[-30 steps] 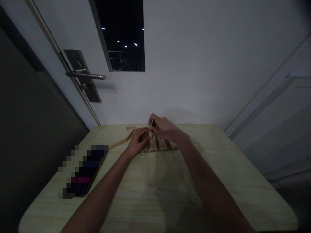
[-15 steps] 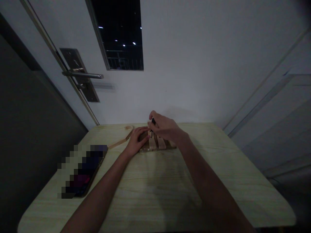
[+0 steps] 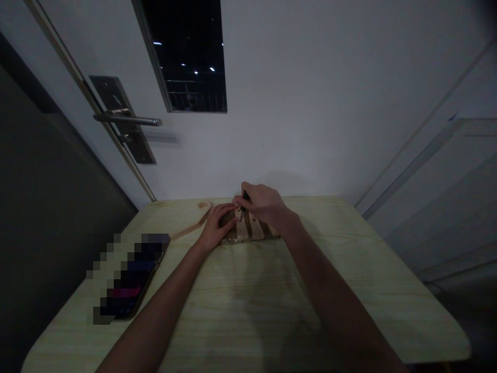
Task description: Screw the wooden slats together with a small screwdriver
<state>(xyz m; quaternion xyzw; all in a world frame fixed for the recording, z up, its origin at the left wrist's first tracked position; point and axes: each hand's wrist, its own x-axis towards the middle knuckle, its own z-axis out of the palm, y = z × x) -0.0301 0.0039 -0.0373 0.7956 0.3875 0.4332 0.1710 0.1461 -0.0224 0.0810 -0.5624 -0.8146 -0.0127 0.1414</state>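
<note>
My right hand (image 3: pixel 266 201) is closed around a small black-handled tool (image 3: pixel 246 196) with a short metal shaft. It holds the tool tilted, with the tip low over a pale strip (image 3: pixel 242 231) that lies across a brown board (image 3: pixel 230 240). Whether the tip touches the strip is too small to tell. A second pale strip (image 3: pixel 256 229), with a dark spot like a hole, lies just right of the first. My left hand (image 3: pixel 216 224) rests on the board's left side, fingers stretched out and thumb apart, pressing near the first strip.
A long tan band (image 3: pixel 190 228), curled at its far end, lies left of my left hand. Nearer on the left is a phone (image 3: pixel 135 285), partly pixelated. The pale wooden table (image 3: pixel 233 311) meets a white door with a metal handle (image 3: pixel 132 119) at the back.
The view has shifted slightly. My right hand has come down a little with the tool, its fingers lower on it. My left hand keeps its place on the board.
</note>
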